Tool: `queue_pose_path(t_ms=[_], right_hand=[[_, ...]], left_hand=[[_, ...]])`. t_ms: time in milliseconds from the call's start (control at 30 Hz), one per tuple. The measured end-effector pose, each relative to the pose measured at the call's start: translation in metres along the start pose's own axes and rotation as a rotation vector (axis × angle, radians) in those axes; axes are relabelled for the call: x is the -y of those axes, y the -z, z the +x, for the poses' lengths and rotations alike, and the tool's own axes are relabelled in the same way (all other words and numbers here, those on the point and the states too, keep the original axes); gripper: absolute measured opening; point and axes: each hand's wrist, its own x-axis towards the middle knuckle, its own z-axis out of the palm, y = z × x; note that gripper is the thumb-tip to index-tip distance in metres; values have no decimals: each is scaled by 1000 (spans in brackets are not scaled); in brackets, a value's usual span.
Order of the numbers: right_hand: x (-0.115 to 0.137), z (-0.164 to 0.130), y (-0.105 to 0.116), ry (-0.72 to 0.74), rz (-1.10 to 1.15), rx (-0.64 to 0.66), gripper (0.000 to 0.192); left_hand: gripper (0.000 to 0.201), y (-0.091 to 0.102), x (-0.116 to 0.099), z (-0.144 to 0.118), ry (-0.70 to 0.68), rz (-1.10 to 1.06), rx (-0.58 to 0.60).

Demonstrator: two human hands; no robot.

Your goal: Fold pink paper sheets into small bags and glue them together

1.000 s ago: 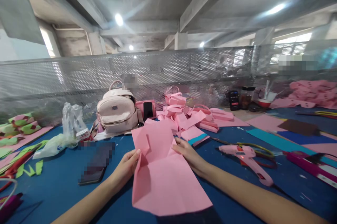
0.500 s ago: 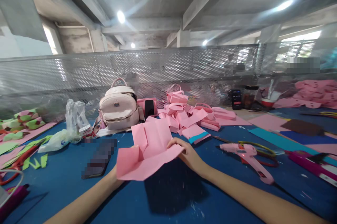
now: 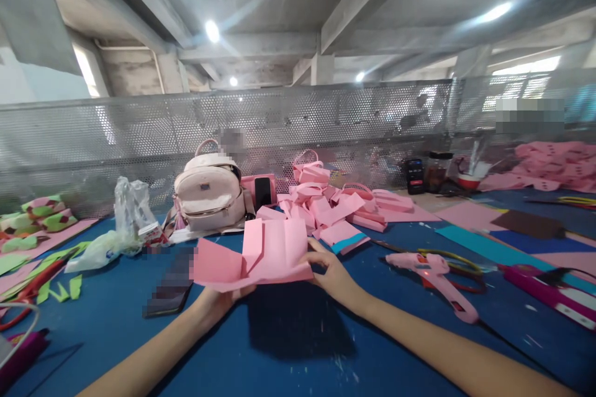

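Observation:
A creased pink felt-like sheet (image 3: 279,251), with flaps folded up, is held above the blue table between both hands. My right hand (image 3: 328,269) pinches its right edge between thumb and fingers. Under the left part of the sheet is my left hand (image 3: 221,304), gripping it from below; its fingers are largely hidden. Behind the sheet lies a heap of folded pink pieces (image 3: 321,198). One flat pink piece with a blue stripe (image 3: 347,238) rests just beyond my right hand. A dark phone (image 3: 170,285) lies left of the sheet, partly covered by it.
At right lie a pink glue gun (image 3: 435,269) with its cord and yellow-and-red-handled scissors (image 3: 470,282). A cream backpack (image 3: 209,189) and plastic bags (image 3: 133,210) stand at the back left. Orange scissors (image 3: 30,291) and green scraps (image 3: 74,288) are at left. A perforated metal panel (image 3: 279,117) bounds the table.
The pink sheet has tilted, its near edge rising and its left flap swinging up and left. My left hand now shows more beneath it; my right hand keeps its hold.

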Motion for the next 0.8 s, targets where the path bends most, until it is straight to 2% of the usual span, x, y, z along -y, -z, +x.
queue_pose_path(t_ms=[100, 233, 467, 567, 800], right_hand=[[1, 0, -2, -41, 59, 17, 36], [-5, -1, -6, -123, 130, 72, 42], [-6, -6, -11, -231, 212, 189, 31], [-9, -7, -14, -256, 230, 195, 27], [-21, -6, -19, -237, 244, 190, 32]], left_hand=[[30, -3, -2, -2, -15, 12, -13], [38, -6, -3, -2, -20, 12, -28], [24, -6, -5, -2, 11, 32, -4], [18, -6, -5, -2, 10, 45, 13], [26, -6, -3, -2, -33, 82, 44]])
